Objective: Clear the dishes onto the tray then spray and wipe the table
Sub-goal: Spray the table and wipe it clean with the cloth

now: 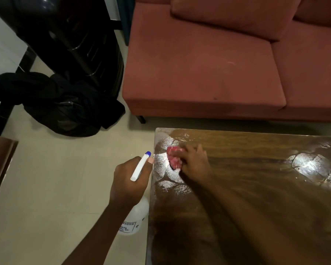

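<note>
1. At the 9 o'clock edge we see a brown furniture corner [0, 165] on the pale floor [55, 188].
2. At 10 o'clock a black bag [52, 104] slumps on the floor, with a tall glossy black object [69, 35] standing behind it toward 11 o'clock.
3. Our left hand [128, 182] sits just left of centre, toward 7 o'clock, its fingers wrapped around the neck of a spray bottle [136, 217]. The white trigger head with its blue tip points up toward 12 o'clock, and the clear bottle body hangs below the hand, just beside the table's left edge.
4. The wooden table [256, 188] fills the 4 to 5 o'clock area; wet, shiny streaks show near its left corner and at 3 o'clock.
5. Our right hand [194, 165] presses on the table near its far left corner, fingers curled over a crumpled red cloth [173, 157] that lies on the wet patch.
6. From 12 to 2 o'clock a red sofa [218, 73] stands beyond the table, a cushion [237, 14] on its seat.
</note>
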